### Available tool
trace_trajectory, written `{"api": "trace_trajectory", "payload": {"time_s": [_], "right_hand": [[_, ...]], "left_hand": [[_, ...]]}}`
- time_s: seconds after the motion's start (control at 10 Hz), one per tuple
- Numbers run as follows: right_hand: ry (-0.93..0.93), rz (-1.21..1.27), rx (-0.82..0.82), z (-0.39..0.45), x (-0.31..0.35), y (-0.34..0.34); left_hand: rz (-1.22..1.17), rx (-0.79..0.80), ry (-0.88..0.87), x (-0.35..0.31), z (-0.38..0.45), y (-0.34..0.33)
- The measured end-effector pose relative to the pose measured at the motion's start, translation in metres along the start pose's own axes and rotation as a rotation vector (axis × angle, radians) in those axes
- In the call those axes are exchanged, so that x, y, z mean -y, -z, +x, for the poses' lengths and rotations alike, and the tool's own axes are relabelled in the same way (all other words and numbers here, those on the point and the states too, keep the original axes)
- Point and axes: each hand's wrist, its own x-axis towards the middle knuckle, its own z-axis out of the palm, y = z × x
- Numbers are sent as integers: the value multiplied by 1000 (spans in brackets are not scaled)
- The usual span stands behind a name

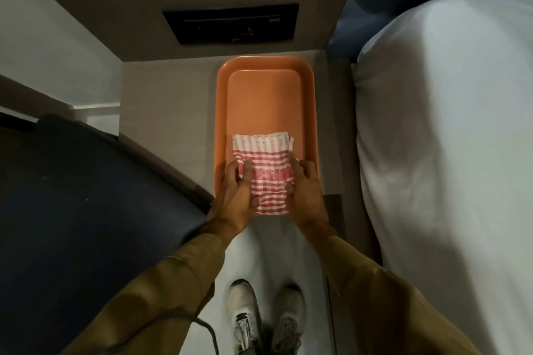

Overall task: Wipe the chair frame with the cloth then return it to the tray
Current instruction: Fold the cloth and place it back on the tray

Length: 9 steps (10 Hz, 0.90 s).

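Observation:
A red-and-white striped cloth [265, 164] lies folded on the near end of an orange tray [265, 66], its lower edge hanging over the tray's front rim. My left hand [235, 196] grips the cloth's left side with fingers curled into the fabric. My right hand [307, 193] holds the cloth's right side, fingers on its edge. A dark blue chair [86, 196] stands at the left, its rim close to my left wrist; its frame is not clearly visible.
The tray rests on a pale bedside surface [161, 112]. A bed with white bedding [447, 153] fills the right side. A black panel [230, 23] is set in the wall behind. My shoes [265, 317] stand on the floor below.

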Motion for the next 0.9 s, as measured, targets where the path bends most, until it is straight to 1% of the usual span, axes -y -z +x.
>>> {"api": "trace_trajectory", "payload": {"time_s": [0.1,0.2,0.3,0.4,0.5,0.6,0.7,0.8,0.9], "right_hand": [[-30,110,-48,13,-11,0],[-19,91,-45,13,-13,2],[-7,65,-35,17,-15,3],[3,43,-57,20,-17,3],[14,49,-88,15,-16,2],[74,-4,-90,1,-8,4],[283,-394,-148,-42,-3,11],[529,-818,-203,-111,-21,31],[481,-834,-208,-201,-36,29]], "left_hand": [[230,32,22,8,11,-3],[601,110,-61,14,13,1],[585,212,-28,9,14,6],[354,213,-13,8,16,11],[368,221,-31,10,17,15],[683,134,-86,8,13,13],[782,46,-134,2,2,15],[738,-2,-163,-4,-17,30],[727,-39,-185,-22,-37,63]]}}
